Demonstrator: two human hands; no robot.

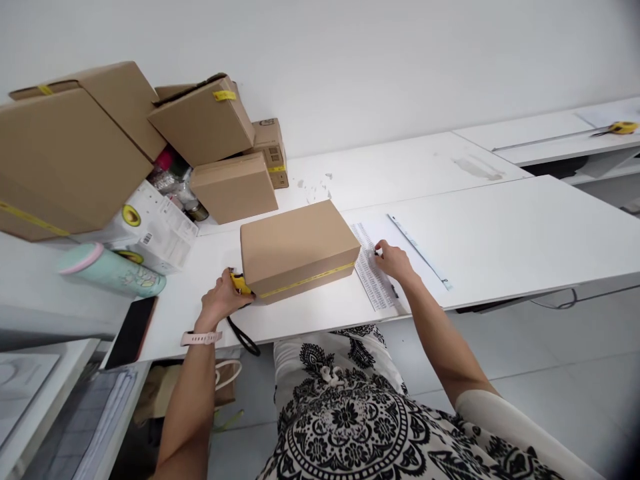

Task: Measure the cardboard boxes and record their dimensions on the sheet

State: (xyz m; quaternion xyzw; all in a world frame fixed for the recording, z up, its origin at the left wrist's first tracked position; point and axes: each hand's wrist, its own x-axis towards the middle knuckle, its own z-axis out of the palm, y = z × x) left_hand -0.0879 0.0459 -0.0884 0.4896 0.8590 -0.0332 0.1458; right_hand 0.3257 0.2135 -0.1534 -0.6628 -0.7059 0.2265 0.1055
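Note:
A closed cardboard box (295,248) lies on the white table (500,233) in front of me, with a yellow measuring tape (305,281) stretched along its near lower edge. My left hand (220,303) is closed on the yellow tape measure case (239,283) at the box's left corner; a black strap hangs from it. My right hand (395,260) is closed on the tape's end at the box's right side, over a printed sheet (373,280).
Several cardboard boxes (75,153) are stacked at the back left beside a white carton (155,230) and a mint bottle (110,270). A black phone (131,331) lies near the left edge. A long ruler (420,252) lies right of the sheet. Another tape measure (623,127) sits far right.

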